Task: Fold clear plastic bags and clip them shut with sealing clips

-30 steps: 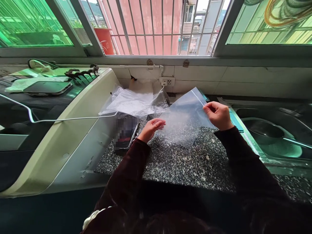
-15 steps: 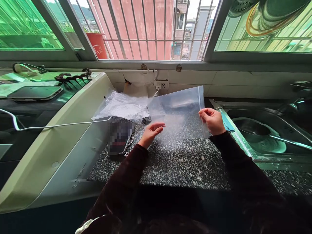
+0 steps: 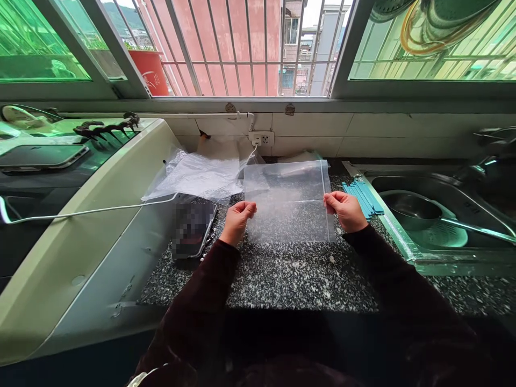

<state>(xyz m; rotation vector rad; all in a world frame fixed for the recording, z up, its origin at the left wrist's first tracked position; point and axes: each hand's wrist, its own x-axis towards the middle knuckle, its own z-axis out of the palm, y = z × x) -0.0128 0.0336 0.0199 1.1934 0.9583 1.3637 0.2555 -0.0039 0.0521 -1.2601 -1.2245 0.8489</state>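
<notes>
A clear plastic zip bag [image 3: 288, 215] is stretched flat between my two hands, above the speckled counter. My left hand [image 3: 237, 219] pinches its left edge. On the opposite side, my right hand [image 3: 345, 209] grips the bag near the zip strip, thumb against fingers. The bag looks flat, and the counter shows through it. Behind my left hand lies a pile of clear plastic bags [image 3: 201, 174]. A dark phone-like thing [image 3: 193, 228], partly blurred, rests on the counter left of my left hand.
Several blue strips [image 3: 363, 198] lie beside the sink [image 3: 439, 260], which holds a dark pan [image 3: 415, 209] with a long handle over a pale strainer. A white cable [image 3: 92, 213] crosses the cream-coloured appliance [image 3: 133, 161] at left. A wall socket [image 3: 262, 139] is behind the counter.
My left hand has closed on the bag's left edge. The bag has come down and levelled out, my right hand lowering with it. More of the blue strips shows.
</notes>
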